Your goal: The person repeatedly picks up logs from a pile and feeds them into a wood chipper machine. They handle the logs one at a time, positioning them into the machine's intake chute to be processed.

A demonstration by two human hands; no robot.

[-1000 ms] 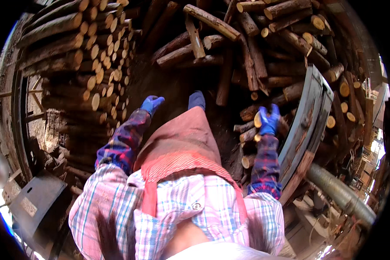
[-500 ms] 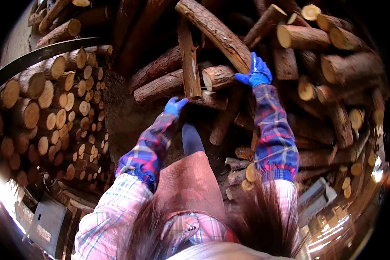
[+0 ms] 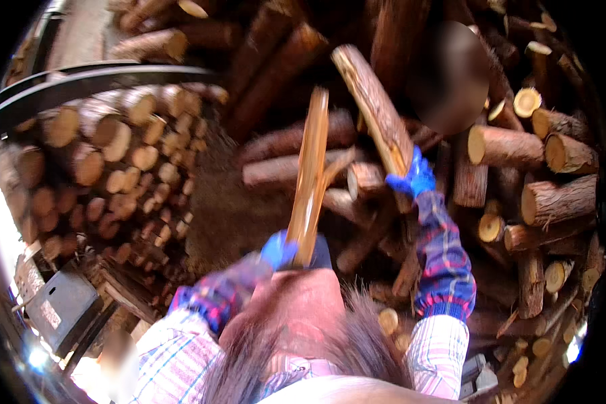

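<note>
Blue-gloved left hand (image 3: 278, 250) clamped on the near end of a split piece (image 3: 310, 175), just beyond the apron (image 3: 296, 296) — and the right hand (image 3: 414, 176) grips the bark-covered log (image 3: 376, 104) by its near end, its far end slanting leftward! Stacked logs (image 3: 116, 182) fill the left side.

Left hand (image 3: 279, 250) blurred, fingertips apparently behind split log (image 3: 310, 178).

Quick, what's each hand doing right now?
Left hand: closed on the split piece, near its lower end.
Right hand: gripping the log by its near end.
</note>
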